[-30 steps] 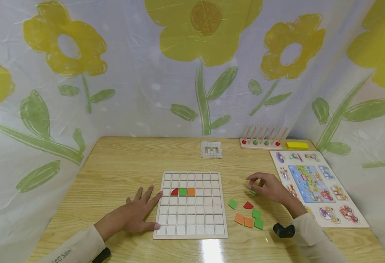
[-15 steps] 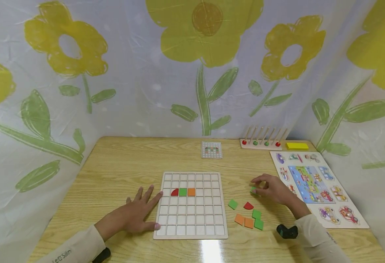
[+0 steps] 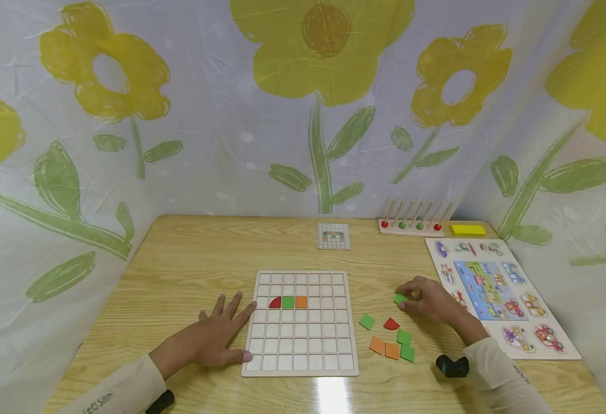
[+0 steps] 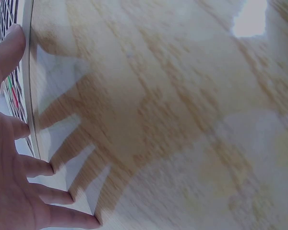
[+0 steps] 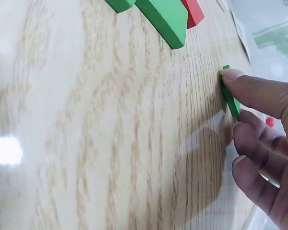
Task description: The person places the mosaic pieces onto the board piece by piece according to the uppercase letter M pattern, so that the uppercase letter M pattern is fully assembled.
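My left hand [image 3: 215, 340] lies with fingers spread, its thumb and index finger touching the left rim of a wooden grid board [image 3: 352, 345]. In the left wrist view, that hand [image 4: 14, 158] is beside the board's edge. A red quarter-round tile [image 3: 275, 302], a green square tile [image 3: 288, 302] and an orange square tile [image 3: 301, 302] sit side by side in one row of the board. My right hand [image 3: 431, 300] pinches a green tile [image 3: 399, 298] by thumb and fingers at the tabletop. The right wrist view shows the thumb on this green tile [image 5: 231, 98].
Between board and right hand lie loose green, orange [image 3: 378, 345] and red [image 3: 391, 324] tiles. A small pattern card [image 3: 333, 236] lies behind the board. A peg stand [image 3: 411, 227], a yellow block [image 3: 467, 230] and a picture puzzle [image 3: 489, 287] are at the right.
My right hand has shifted slightly to the right and down, its thumb and fingers closing on the green tile, now more visible. My left hand and the board have stayed still.
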The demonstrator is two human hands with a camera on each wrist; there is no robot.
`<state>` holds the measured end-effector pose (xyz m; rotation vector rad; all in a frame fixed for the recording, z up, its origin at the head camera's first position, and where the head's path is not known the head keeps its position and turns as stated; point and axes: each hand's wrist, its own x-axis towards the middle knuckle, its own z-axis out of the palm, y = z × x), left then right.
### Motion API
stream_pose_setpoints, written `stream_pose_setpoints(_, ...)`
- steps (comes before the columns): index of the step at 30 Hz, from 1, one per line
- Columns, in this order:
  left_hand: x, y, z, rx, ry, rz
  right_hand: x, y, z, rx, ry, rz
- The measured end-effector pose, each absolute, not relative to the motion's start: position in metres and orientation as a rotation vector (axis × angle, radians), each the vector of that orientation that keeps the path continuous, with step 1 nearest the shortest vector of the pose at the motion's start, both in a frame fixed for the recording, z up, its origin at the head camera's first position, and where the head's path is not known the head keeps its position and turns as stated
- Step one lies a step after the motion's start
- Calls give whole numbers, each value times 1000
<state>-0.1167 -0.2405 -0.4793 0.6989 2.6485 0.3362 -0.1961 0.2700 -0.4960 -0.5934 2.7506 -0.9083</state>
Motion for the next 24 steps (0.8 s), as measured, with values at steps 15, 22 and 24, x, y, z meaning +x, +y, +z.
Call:
stream_pose_setpoints(15,-117,-240,-477,681,2629,346,-198,268,-496,-593,2689,-992)
stream_pose_setpoints(22,-117,-241,-478,683,2633,344,-198,263,-496,-608,2667,-1007)
stream_pose_setpoints(24,-117,-241,-478,685,2634,346,-198,262,-497,-609,2662,-1008)
